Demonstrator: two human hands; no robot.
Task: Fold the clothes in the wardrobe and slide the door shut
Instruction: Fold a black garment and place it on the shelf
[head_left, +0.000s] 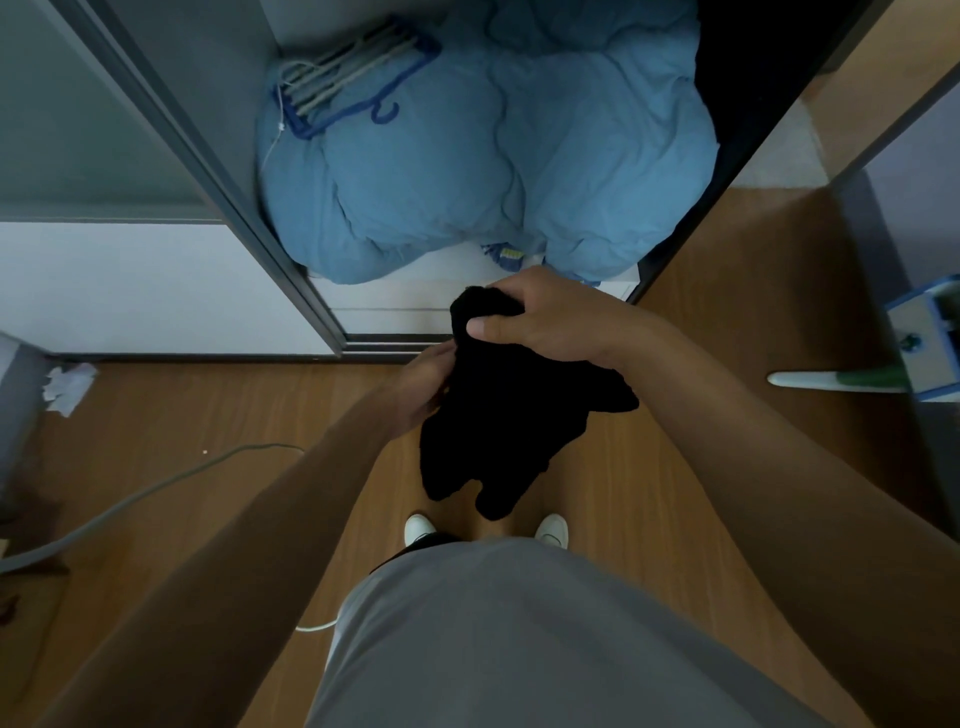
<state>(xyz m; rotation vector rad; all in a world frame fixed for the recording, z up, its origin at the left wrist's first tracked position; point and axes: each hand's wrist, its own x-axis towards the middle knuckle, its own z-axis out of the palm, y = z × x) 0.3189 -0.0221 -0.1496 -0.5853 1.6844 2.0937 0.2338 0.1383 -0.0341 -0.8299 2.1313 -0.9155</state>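
Note:
A black garment (506, 426) hangs bunched in front of my body, above the wooden floor. My right hand (545, 322) grips its top from above, thumb across the cloth. My left hand (426, 387) holds the garment's left side, fingers partly hidden behind the fabric. The wardrobe stands open just ahead, its sliding door (104, 171) pushed to the left. Inside lies a big light-blue duvet (493, 156).
Blue and grey hangers (343, 83) lie on the duvet at the back left. A grey cable (156, 488) crosses the floor at left, near crumpled paper (70, 387). A blue-and-white box (930, 343) with a green-handled tool (841, 379) sits at right.

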